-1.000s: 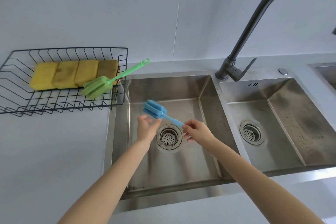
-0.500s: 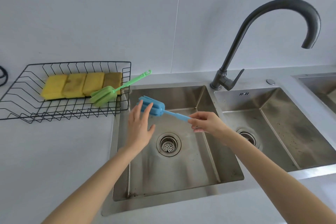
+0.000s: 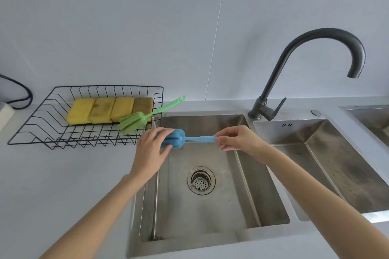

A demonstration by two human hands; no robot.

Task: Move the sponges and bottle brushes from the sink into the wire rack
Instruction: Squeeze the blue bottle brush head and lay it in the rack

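Over the sink (image 3: 210, 212), our right hand (image 3: 237, 139) pinches the blue bottle brush (image 3: 181, 137) handle; left hand (image 3: 150, 151) seemingly cups its head, now nearer the wire rack (image 3: 52, 130).

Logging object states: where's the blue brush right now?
Head view, centre: blue bottle brush held over the sink back-left corner, between left hand and right hand, just right of the wire rack.

Bright, even, diffuse light; no hard shadows, only soft ones under the forearms and inside the sink (image 3: 242, 185), and no source in view. Mild sheen on the steel basin walls, no blown-out glare; white wall (image 3: 147, 27) and table (image 3: 63, 185) read slightly bluish-grey. Wide-angle distortion bends tile seams and the table edge toward the frame borders; focus is sharp throughout, with slight softness at the corners.
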